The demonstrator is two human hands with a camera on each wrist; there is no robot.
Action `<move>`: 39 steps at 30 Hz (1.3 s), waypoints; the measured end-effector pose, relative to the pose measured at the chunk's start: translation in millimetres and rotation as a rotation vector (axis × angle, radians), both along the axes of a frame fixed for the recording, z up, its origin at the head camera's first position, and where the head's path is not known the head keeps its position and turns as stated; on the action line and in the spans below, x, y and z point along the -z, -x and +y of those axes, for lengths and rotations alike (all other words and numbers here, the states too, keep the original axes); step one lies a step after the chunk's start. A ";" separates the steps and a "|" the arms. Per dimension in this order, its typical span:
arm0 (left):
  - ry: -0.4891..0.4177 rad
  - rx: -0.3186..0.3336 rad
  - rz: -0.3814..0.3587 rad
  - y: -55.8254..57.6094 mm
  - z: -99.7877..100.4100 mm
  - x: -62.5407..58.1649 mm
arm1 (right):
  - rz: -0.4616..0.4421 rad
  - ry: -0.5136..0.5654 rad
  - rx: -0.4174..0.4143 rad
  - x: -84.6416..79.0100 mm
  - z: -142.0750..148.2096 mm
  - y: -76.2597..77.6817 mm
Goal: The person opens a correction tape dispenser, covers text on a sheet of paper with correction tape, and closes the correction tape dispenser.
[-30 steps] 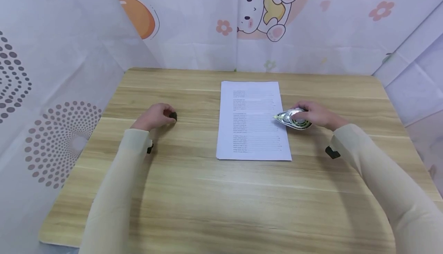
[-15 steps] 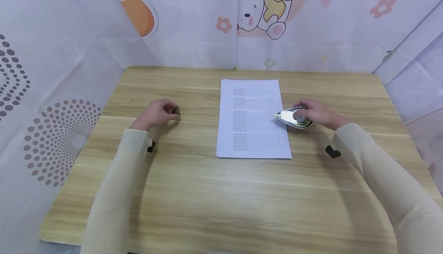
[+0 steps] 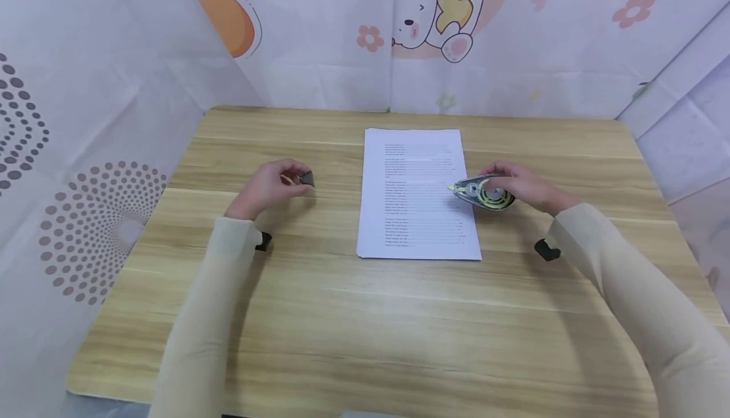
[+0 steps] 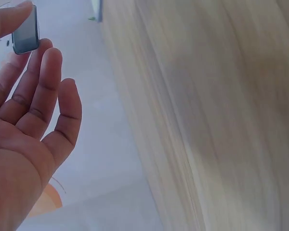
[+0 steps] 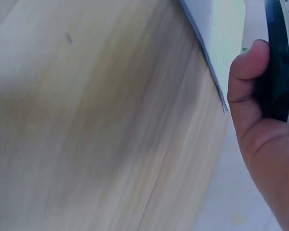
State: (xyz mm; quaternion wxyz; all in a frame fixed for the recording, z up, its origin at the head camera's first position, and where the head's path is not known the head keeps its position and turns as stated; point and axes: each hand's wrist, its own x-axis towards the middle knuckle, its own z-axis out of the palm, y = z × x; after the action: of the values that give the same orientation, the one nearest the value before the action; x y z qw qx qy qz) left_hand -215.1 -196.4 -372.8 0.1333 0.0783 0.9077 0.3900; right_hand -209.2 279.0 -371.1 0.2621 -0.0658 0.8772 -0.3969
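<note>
My left hand (image 3: pixel 268 187) pinches a small dark, see-through cap (image 3: pixel 307 178) over the table, left of the paper. In the left wrist view the thumb lies along the near face of the cap (image 4: pixel 26 31), and the other fingers are loosely bent. A correction tape dispenser (image 3: pixel 495 197), clear with dark and yellow-green parts, is gripped by my right hand (image 3: pixel 530 189). Its pale yellow tip points left and overlaps the right edge of the printed paper stack (image 3: pixel 419 240). In the right wrist view fingers wrap the dispenser's dark side (image 5: pixel 274 67).
The wood-grain table (image 3: pixel 365 329) carries the paper slightly right of its middle. A patterned white curtain (image 3: pixel 319 38) hangs behind the table's far edge and continues at both sides. Dark wrist-camera parts (image 3: pixel 547 250) show below the right sleeve.
My left hand has moved right, closer to the paper, with the cap, which now shows more fully. My right hand and the correction tape dispenser have stayed almost in place.
</note>
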 end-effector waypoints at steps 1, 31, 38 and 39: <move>-0.007 -0.001 0.006 -0.9 1.9 -0.3 | -0.003 0.006 0.001 -0.6 -0.3 -0.1; -0.196 0.087 0.055 -11.0 57.0 -2.9 | -0.025 0.108 0.040 -16.6 -19.2 -7.4; -0.212 0.141 0.076 -10.6 70.1 -2.8 | -0.003 0.073 0.033 -20.8 -26.2 -10.0; -0.210 0.146 0.078 -10.6 71.9 -2.9 | -0.002 0.075 0.023 -22.0 -27.4 -10.5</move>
State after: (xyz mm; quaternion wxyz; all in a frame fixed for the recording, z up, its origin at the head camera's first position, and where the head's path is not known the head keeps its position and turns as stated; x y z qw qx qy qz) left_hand -204.5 -124.5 -369.9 0.1172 0.1727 0.8583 0.4689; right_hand -198.6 251.6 -349.1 0.2556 -0.0649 0.8622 -0.4325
